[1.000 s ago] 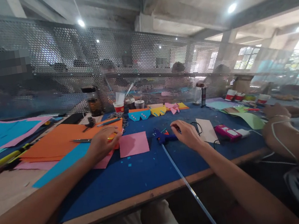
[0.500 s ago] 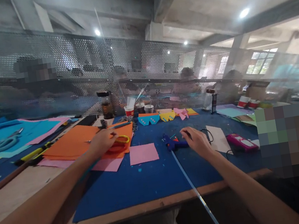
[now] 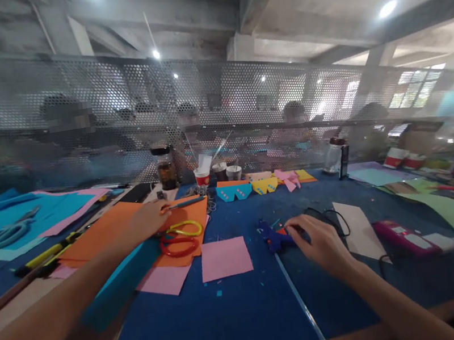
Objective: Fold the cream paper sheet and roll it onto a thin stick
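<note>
The left hand (image 3: 148, 217) has slid farther along the orange sheet (image 3: 103, 235), uncovering the scissors (image 3: 180, 238), yellow- and red-handled, just near of it; it lies flat, fingers loose. The right hand (image 3: 320, 242) stays curled at the blue glue gun (image 3: 273, 238) on the blue mat (image 3: 216, 321); I cannot tell whether it grips. A pink square (image 3: 225, 258) lies between.

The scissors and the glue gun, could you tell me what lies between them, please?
In the head view, a pink paper square lies on the blue mat between scissors and glue gun.
</note>
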The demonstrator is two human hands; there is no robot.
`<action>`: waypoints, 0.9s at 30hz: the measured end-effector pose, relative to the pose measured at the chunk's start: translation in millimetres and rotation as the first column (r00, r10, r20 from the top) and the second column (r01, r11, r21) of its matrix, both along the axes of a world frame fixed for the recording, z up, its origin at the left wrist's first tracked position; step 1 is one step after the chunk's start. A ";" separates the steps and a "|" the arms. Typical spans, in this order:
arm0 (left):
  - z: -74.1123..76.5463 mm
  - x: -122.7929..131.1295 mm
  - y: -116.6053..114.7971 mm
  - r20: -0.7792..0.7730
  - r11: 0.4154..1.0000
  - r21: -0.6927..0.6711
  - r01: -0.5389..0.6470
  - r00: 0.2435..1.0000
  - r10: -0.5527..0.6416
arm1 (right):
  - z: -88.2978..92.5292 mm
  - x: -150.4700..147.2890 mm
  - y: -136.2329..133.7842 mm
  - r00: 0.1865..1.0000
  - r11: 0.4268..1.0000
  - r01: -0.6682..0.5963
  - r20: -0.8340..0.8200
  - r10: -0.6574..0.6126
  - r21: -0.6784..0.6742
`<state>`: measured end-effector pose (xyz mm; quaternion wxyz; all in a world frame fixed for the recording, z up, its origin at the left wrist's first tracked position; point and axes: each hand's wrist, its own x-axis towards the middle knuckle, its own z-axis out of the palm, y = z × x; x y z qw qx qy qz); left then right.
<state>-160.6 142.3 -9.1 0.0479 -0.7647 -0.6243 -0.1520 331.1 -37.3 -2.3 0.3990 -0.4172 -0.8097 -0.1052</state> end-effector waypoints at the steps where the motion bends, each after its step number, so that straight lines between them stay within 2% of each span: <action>1: -2.8 0.1 6.0 -0.006 1.000 -0.005 0.008 1.000 -0.008 | -0.3 -0.7 -1.0 1.000 1.000 -0.012 0.009 0.012 -0.002; 6: -14.5 6.1 30.0 -0.031 0.998 0.002 0.070 0.997 -0.070 | -0.1 -5.4 -6.3 0.998 0.998 -0.056 0.019 0.056 0.003; 11: -13.2 6.1 45.2 -0.050 0.992 0.043 0.116 0.992 -0.114 | 2.7 -8.1 -9.8 0.999 0.998 -0.047 0.008 0.047 -0.033; 19: 2.7 -10.2 56.8 -0.069 0.997 0.064 0.036 0.997 -0.031 | 3.6 -10.9 -8.7 0.998 0.998 -0.061 0.030 0.062 -0.025; 27: 6.3 -0.2 84.6 -0.117 0.998 -0.017 -0.061 0.991 0.058 | 3.3 -10.2 -8.8 0.997 0.998 -0.050 0.058 0.053 -0.049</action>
